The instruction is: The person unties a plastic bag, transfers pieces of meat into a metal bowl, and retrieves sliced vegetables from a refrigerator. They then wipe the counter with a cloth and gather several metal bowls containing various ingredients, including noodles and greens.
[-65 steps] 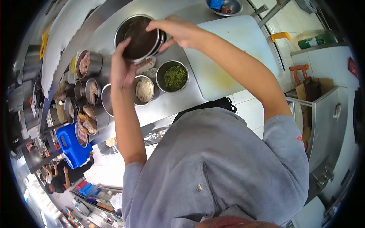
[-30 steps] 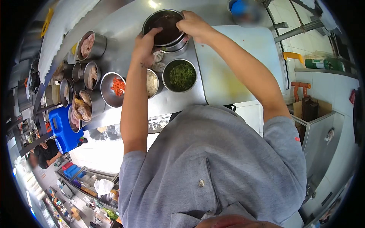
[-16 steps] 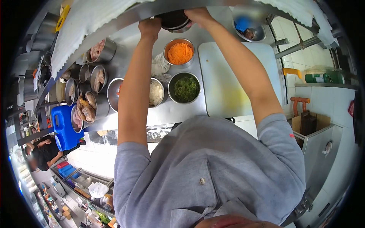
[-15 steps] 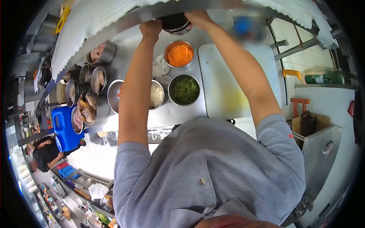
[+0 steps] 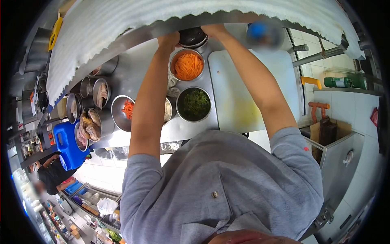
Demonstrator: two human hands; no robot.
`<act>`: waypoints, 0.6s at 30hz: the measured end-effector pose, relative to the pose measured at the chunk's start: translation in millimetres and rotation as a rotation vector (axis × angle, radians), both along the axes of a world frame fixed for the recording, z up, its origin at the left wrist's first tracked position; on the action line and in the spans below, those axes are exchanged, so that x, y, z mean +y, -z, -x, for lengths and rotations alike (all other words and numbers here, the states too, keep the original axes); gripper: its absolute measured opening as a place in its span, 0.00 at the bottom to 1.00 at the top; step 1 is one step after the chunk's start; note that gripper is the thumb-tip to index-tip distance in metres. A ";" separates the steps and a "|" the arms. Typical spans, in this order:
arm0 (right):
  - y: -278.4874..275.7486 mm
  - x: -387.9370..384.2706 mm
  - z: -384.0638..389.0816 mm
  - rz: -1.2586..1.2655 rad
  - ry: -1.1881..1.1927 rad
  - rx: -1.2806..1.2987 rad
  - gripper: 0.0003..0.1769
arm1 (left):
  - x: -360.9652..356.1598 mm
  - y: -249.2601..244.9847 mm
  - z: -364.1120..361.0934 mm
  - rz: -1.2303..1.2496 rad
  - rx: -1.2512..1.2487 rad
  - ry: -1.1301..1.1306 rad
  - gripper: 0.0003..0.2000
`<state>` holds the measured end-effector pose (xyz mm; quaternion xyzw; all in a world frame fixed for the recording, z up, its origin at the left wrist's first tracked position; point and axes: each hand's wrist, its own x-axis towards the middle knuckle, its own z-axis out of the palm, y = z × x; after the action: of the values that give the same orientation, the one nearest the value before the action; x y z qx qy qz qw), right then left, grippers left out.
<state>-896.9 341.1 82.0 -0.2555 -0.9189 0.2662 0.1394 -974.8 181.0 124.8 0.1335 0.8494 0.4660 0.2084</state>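
Observation:
At the far side of the steel counter, my left hand (image 5: 168,40) and my right hand (image 5: 214,31) are closed on opposite sides of a round metal bowl (image 5: 198,45) with dark contents. An overhead shelf edge partly hides that bowl and my fingers. Just nearer stands a metal bowl (image 5: 172,72) of orange carrot strips (image 5: 187,65). Closer to me is another metal bowl (image 5: 180,115) of shredded greens (image 5: 195,104). My left forearm partly covers a bowl of white food (image 5: 167,110) and a bowl (image 5: 118,112) of red-orange strips (image 5: 128,109).
A white cutting board (image 5: 229,93) lies on the right. At left, several metal pots hold raw meat (image 5: 92,124), beside a blue jug (image 5: 70,148). The shelf with a ragged white covering (image 5: 170,10) hangs overhead. Another person (image 5: 53,177) is in the background at lower left.
The bowl in my hands appears slightly lower and behind the carrot bowl. My view has shifted a little, revealing more of the overhead covering and the red-orange strips.

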 end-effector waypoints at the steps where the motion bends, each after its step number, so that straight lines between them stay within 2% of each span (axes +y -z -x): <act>1: -13.5 0.2 -1.4 0.201 -0.046 -0.159 0.16 | 1.0 2.4 2.5 -0.004 0.001 0.000 0.04; 2: -9.4 1.8 0.8 0.199 -0.046 -0.160 0.16 | 2.1 10.7 7.6 0.029 0.062 -0.009 0.04; 4: 0.1 2.2 3.5 0.022 -0.118 -0.124 0.16 | 4.2 35.4 22.2 0.061 0.119 -0.016 0.03; 6: -13.1 -1.7 2.5 0.091 -0.079 -0.190 0.16 | 7.4 62.2 41.9 0.077 0.263 0.049 0.04; 7: -19.6 -4.3 1.7 0.161 -0.041 -0.253 0.17 | 5.8 49.5 33.3 0.072 0.264 0.050 0.04; 8: -21.4 -6.2 0.7 0.156 -0.039 -0.250 0.17 | 2.0 24.2 16.8 -0.009 0.107 0.033 0.04; 9: -22.2 -9.3 -0.9 0.273 0.005 -0.157 0.17 | -0.5 7.4 6.4 -0.088 -0.053 0.017 0.04; 10: -22.5 -13.4 -3.5 0.390 0.049 -0.065 0.16 | -1.3 3.1 4.8 -0.089 -0.053 0.016 0.04; 11: -30.8 -17.3 -9.4 0.388 0.047 -0.064 0.16 | -1.9 0.5 4.4 -0.104 -0.111 0.027 0.05; 13: -43.8 -16.3 -20.1 0.658 0.075 0.016 0.11 | -3.9 -4.8 4.6 -0.121 -0.168 0.035 0.05; 17: -52.1 -8.1 -24.6 0.627 0.010 -0.018 0.10 | -9.5 -22.6 1.6 -0.177 -0.295 0.162 0.11; 18: -55.6 -5.3 -28.4 0.696 0.006 -0.005 0.10 | -11.8 -29.6 -0.4 -0.223 -0.326 0.209 0.14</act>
<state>-868.6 335.8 137.5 -0.2910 -0.7726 0.5627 0.0424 -974.4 169.3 154.4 0.1658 0.7294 0.5483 0.3741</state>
